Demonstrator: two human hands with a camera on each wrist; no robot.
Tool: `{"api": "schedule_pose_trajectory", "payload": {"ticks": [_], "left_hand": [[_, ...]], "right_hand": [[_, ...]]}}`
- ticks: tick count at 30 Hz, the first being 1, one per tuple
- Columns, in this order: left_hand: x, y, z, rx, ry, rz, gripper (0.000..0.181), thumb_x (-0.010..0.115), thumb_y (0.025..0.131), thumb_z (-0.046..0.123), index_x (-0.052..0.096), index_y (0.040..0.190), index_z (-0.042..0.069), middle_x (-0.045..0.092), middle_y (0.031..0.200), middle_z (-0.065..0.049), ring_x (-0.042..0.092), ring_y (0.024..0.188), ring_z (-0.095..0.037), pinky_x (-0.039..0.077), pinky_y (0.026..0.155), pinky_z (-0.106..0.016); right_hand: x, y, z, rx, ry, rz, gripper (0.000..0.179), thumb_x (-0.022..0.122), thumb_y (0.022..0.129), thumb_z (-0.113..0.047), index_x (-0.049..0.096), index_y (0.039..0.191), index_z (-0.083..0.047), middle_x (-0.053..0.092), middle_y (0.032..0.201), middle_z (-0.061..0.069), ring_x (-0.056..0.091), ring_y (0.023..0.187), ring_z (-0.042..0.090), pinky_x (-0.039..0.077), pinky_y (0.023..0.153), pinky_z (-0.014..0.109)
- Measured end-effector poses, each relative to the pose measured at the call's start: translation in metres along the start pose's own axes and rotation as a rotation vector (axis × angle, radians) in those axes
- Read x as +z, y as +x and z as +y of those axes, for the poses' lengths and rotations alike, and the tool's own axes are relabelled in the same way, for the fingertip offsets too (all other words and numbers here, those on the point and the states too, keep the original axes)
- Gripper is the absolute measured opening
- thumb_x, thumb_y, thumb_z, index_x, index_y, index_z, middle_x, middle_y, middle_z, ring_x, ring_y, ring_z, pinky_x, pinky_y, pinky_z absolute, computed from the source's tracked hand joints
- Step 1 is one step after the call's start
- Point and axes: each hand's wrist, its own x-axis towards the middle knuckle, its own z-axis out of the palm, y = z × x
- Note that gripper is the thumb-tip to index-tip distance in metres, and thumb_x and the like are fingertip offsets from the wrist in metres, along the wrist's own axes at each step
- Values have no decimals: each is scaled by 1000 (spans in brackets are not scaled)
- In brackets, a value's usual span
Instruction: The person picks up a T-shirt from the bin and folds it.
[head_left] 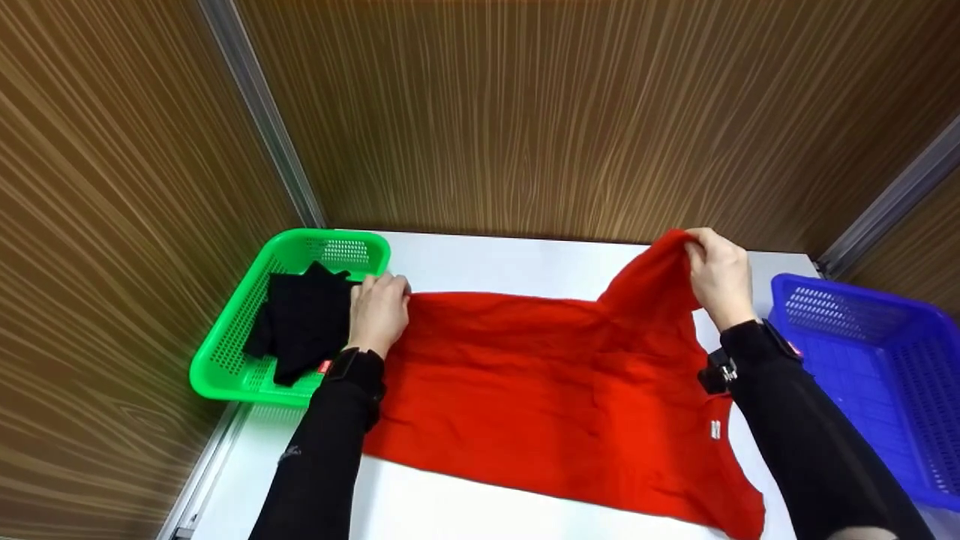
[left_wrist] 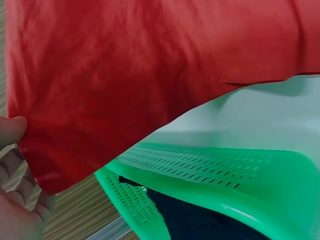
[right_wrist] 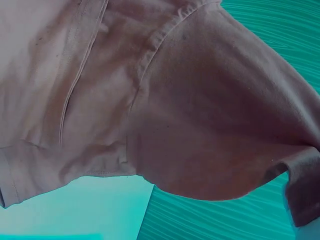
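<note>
A red shirt (head_left: 517, 405) lies spread sideways on the white table, a small white label showing at its right end. My left hand (head_left: 380, 311) pinches its far left corner beside the green basket. In the left wrist view, the thumb and fingers (left_wrist: 10, 131) sit at the tip of the red cloth (left_wrist: 125, 80). On the far right, my right hand (head_left: 721, 277) grips the end of a sleeve (head_left: 649, 281) and holds it up off the table. The sleeve and its shoulder seam fill the right wrist view, where the cloth (right_wrist: 190, 110) looks brownish; the right fingers are hidden there.
The green basket (head_left: 255, 397), with black cloth (head_left: 309, 315) in it, stands at the left. A blue basket (head_left: 855, 367) stands at the right edge. Wood-patterned panels (head_left: 525, 120) rise behind the white table (head_left: 450, 502) and at both sides.
</note>
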Motion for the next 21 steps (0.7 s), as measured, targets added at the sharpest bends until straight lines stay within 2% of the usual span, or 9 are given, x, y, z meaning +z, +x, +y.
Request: {"api": "schedule_pose_trajectory", "payload": {"ticks": [4,8,11,13,16,18,21], "left_hand": [[2,-4,-2,68,16,-12,2,71,90,4,71,92,5,67,93,-13,58,98,-40,42,86,-52],[9,-14,-6,182,69,-46,6,70,86,-1,69,85,5,66,85,-14,60,91,-40,44,82,-51],[15,-24,-10,248,114,-66,9,69,83,-5,67,82,4,63,80,-12,60,85,-37,45,79,-49],[19,-29,-13,277,135,-73,12,69,81,-7,67,81,5,62,78,-11,60,83,-36,46,78,-47],[23,-36,-18,311,157,-73,15,70,80,-9,65,79,5,59,76,-10,58,79,-35,45,75,-45],[25,-40,-21,328,169,-72,16,71,80,-9,64,79,5,59,76,-10,58,79,-35,46,74,-45],[27,-45,-24,346,194,-69,15,72,81,-8,63,81,5,59,76,-11,58,78,-34,47,74,-44]], "right_hand": [[-1,-11,5,-110,10,-56,16,65,93,10,72,107,9,71,104,28,66,101,49,48,90,57],[-6,-37,11,-215,-4,-219,13,68,89,13,71,100,8,70,95,24,67,93,46,50,83,58],[-13,-61,17,-258,-16,-346,11,69,89,11,70,95,3,71,90,16,70,85,38,54,77,56],[-19,-76,20,-278,-20,-394,12,69,89,10,71,96,0,72,87,10,71,80,31,56,73,52],[-28,-93,25,-306,-9,-399,15,72,88,9,72,97,-3,73,86,3,68,76,18,56,70,39],[-36,-102,28,-313,18,-388,18,73,87,10,73,96,-5,71,83,0,63,72,10,52,67,28],[-48,-113,30,-292,70,-378,23,74,86,11,72,94,-9,66,78,-7,54,66,2,44,61,17]]}}
